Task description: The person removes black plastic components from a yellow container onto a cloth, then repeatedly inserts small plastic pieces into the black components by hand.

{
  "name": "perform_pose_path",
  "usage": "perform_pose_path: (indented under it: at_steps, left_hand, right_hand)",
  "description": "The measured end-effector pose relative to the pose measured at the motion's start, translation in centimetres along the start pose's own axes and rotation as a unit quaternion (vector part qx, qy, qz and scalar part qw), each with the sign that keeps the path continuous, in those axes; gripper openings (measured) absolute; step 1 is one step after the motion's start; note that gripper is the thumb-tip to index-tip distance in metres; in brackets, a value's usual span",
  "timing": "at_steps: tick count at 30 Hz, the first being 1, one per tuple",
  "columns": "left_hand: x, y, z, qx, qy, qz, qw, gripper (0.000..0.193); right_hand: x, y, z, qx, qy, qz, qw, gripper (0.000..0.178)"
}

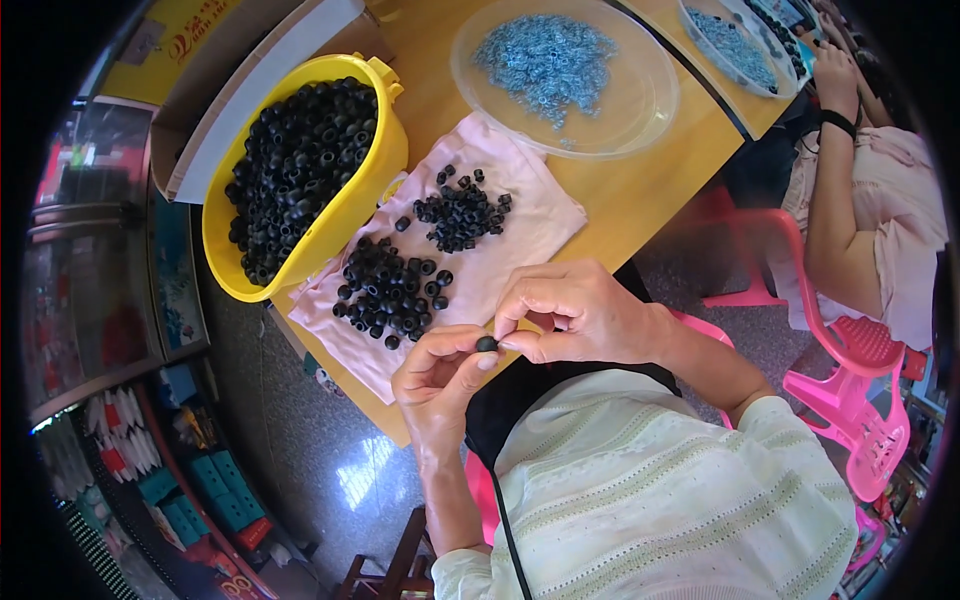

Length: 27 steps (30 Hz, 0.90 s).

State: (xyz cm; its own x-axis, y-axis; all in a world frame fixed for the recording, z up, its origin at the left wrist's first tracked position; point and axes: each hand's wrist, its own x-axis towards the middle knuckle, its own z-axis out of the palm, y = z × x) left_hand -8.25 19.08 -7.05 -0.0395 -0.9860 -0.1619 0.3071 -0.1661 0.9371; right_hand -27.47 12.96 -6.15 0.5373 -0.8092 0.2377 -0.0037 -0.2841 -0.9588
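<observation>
Close to my body, my left hand (440, 378) pinches a small round black plastic piece (486, 344) between thumb and fingertips. My right hand (575, 315) meets it from the other side, thumb and forefinger pressed together at the piece's edge; whatever they grip is too small to make out. Just beyond my hands, a pink cloth (545, 205) lies on the table. On it are a heap of round hollow black pieces (385, 290) and, farther off, a pile of smaller black parts (465, 215).
A yellow basin (395, 150) full of hollow black pieces stands left, beside a cardboard box (190, 100). Farther back, a clear shallow tray (650, 110) holds small bluish rings (545, 60). At right, another person (850, 220) sits near pink plastic chairs (850, 350) and a second tray (735, 45).
</observation>
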Motion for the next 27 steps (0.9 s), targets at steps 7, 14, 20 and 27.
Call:
perform_pose_path:
  at_steps: [7, 14, 20, 27]
  left_hand:
    - [0.3, 0.8, -0.8, 0.047, 0.118, 0.022, 0.992, 0.013]
    - [0.3, -0.3, -0.5, 0.053, 0.077, 0.033, 0.995, 0.012]
    - [1.1, -1.3, 1.0, 0.019, 0.010, -0.009, 1.000, 0.019]
    - [1.1, -1.9, 1.0, 0.001, 0.011, -0.011, 1.000, 0.021]
  right_hand:
    - [-0.1, 1.5, -0.3, 0.036, 0.039, 0.066, 0.996, 0.009]
    - [1.1, 4.8, 0.0, -0.255, 0.126, -0.014, 0.959, 0.013]
    - [1.4, 3.6, -1.0, -0.305, 0.142, -0.020, 0.942, 0.009]
    - [3.0, 2.7, -11.1, -0.417, 0.181, 0.072, 0.888, 0.008]
